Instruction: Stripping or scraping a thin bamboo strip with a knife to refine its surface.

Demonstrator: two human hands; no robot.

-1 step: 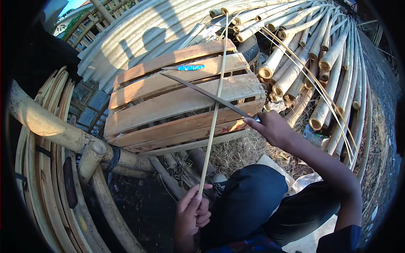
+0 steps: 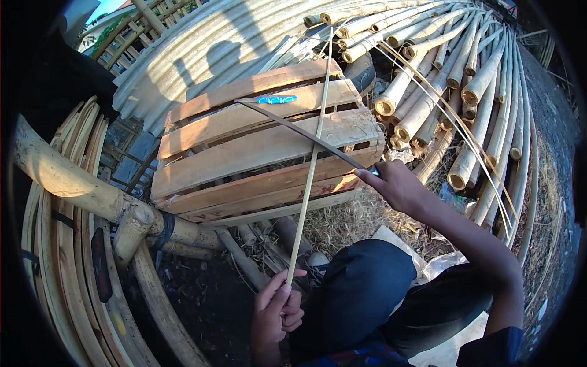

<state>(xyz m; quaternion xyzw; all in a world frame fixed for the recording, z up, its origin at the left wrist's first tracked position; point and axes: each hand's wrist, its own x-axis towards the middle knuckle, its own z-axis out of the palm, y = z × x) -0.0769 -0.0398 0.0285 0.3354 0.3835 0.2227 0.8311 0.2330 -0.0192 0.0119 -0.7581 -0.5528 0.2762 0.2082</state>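
My left hand (image 2: 280,312), low in the middle, is closed round the lower end of a long thin bamboo strip (image 2: 307,196). The strip slants up and away over a slatted wooden crate (image 2: 244,148). In my right hand (image 2: 396,186), at the crate's right side, is a long narrow-bladed knife (image 2: 284,124); my fingers wrap its handle. Its dark blade crosses the strip above the crate's near slats and points up to the left. On the crate's far slats lies a small knife with a blue patterned handle (image 2: 277,99), close to the long blade's tip.
Many bamboo poles (image 2: 437,79) fan out at the far right, with thin split strips (image 2: 449,116) leaning over them. Corrugated sheeting (image 2: 202,67) lies behind the crate. A thick bamboo rail (image 2: 73,174) and long split lengths (image 2: 67,263) stand at left. My knee (image 2: 367,281) is near.
The long knife's tip has shifted slightly up and to the right, nearer the small blue-handled knife. Both hands keep almost the same places and holds.
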